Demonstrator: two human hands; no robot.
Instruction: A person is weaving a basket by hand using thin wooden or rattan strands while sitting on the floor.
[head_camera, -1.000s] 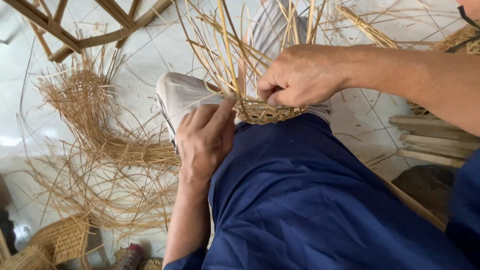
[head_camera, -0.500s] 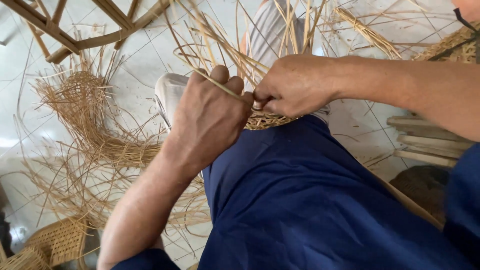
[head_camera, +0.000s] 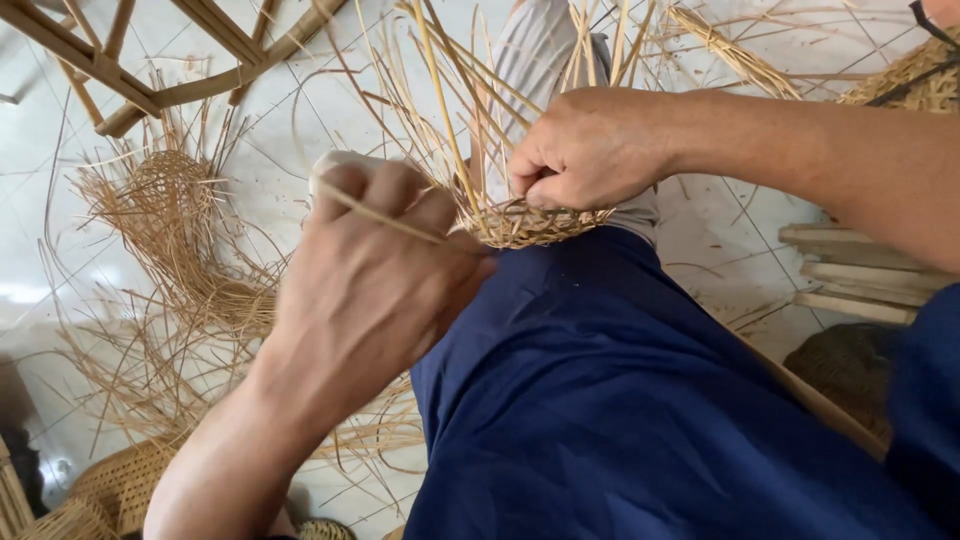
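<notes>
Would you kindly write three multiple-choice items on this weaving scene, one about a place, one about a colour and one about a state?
1. Where does the small woven straw basket base rest?
A. on the person's knee
B. on a wooden shelf
C. in a bucket

2. What colour are the trousers?
A. red
B. dark blue
C. white

3. How is the left hand?
A. flat and open
B. closed around a thin pale cane strand
C. out of view

Answers: 1 A, the base sits at the knee under the right hand; 2 B, the cloth is dark blue; 3 B, the fingers curl over the strand.
</notes>
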